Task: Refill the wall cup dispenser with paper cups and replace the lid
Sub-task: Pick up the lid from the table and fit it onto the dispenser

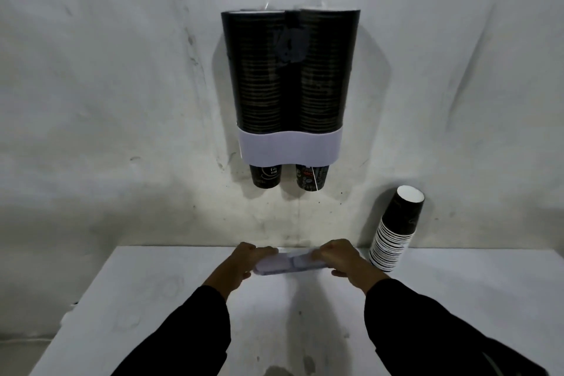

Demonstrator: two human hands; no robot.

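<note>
A twin-tube cup dispenser (289, 146) hangs on the wall, both clear tubes packed with dark paper cups (258, 76). One cup pokes out below each side of its white base band. The tube tops stand uncovered. Low over the white table, a flat white lid (291, 264) is held at both ends: my left hand (244, 265) grips its left end and my right hand (345, 262) grips its right end. The lid sits well below the dispenser, close to the wall.
A leaning stack of spare dark paper cups (395, 229) rests on the white table (152, 299) against the wall at the right. The stained white wall (122, 101) stands right behind the table.
</note>
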